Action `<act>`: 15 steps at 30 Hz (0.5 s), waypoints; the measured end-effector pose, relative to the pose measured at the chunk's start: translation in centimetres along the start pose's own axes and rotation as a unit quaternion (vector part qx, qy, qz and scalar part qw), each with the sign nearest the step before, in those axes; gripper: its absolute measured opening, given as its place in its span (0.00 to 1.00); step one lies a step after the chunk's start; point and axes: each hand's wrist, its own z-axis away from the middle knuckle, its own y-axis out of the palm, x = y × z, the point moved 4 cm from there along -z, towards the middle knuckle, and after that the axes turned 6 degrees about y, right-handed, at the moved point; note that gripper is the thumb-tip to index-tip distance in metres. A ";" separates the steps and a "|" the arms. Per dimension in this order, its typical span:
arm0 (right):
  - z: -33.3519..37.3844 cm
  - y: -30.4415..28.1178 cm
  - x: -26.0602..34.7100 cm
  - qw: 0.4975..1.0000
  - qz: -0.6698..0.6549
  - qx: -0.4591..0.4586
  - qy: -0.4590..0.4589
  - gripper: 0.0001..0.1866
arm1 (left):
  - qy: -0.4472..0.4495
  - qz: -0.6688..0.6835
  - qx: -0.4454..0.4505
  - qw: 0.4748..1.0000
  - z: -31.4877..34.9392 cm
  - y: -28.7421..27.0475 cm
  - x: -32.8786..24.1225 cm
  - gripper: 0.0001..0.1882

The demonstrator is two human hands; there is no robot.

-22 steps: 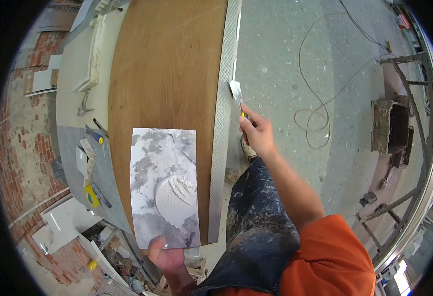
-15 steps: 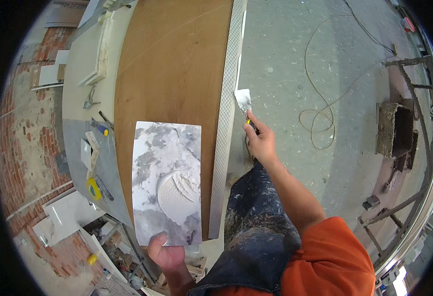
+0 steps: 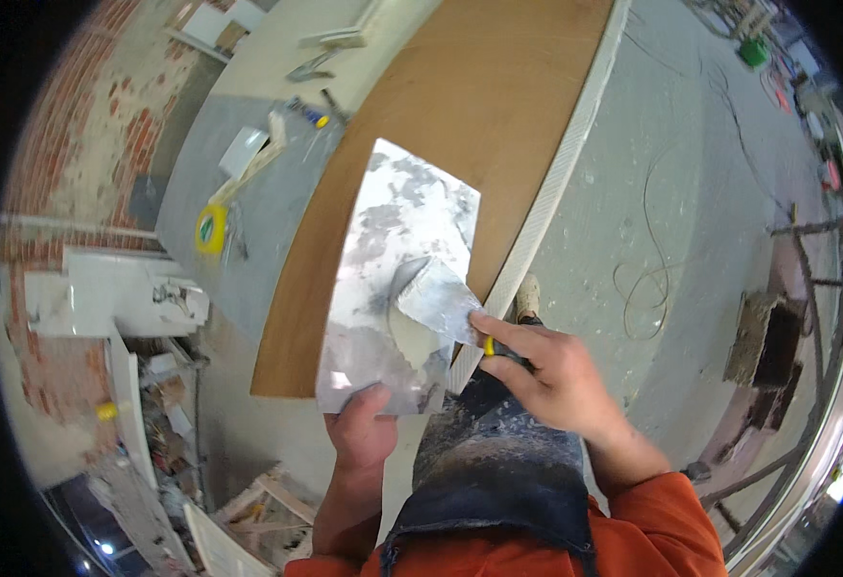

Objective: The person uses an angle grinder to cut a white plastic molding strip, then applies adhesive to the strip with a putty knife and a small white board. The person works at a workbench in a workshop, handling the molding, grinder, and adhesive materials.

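My left hand (image 3: 362, 435) grips the near end of a flat white and grey smeared board (image 3: 369, 236), its thumb on top. A mound of off-white filler paste (image 3: 410, 344) lies on that board. In my right hand (image 3: 564, 383) is a putty knife (image 3: 438, 300), its wide blade resting over the paste and hiding part of it. The knife's handle is dark with a yellow band. Beneath the board stretches a long brown wooden panel (image 3: 498, 96), edged on its right by a pale patterned strip (image 3: 564, 173).
Left of the panel, a worktop carries a yellow tape measure (image 3: 211, 229), a small tool with a yellow end (image 3: 308, 112) and a clamp (image 3: 312, 69). A thin cable (image 3: 667, 260) loops on the grey floor, near a rough box (image 3: 763, 337). Scrap wood (image 3: 272, 500) lies lower left.
My right hand has brought the putty knife from the panel's edge strip back onto the paste. The board has shifted right and tilted, and my view has turned.
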 end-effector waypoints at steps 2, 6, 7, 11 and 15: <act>0.0 2.2 0.9 1.000 0.028 0.007 0.003 0.22 | 0.078 -0.090 0.044 0.992 1.1 0.1 0.2 0.35; 1.7 4.0 1.5 0.995 0.061 0.074 -0.028 0.22 | 0.145 -0.128 0.052 0.980 2.5 -0.5 0.0 0.31; 2.0 4.3 1.2 0.993 0.070 0.086 -0.040 0.21 | 0.149 -0.096 0.042 0.983 2.8 -0.7 0.4 0.30; 3.6 4.9 1.4 0.980 0.147 0.134 -0.023 0.20 | 0.197 -0.145 0.054 0.968 3.2 -2.3 0.2 0.30; 3.9 3.7 1.0 0.960 0.236 0.153 0.000 0.20 | 0.139 -0.082 0.066 0.985 1.2 -2.4 1.6 0.31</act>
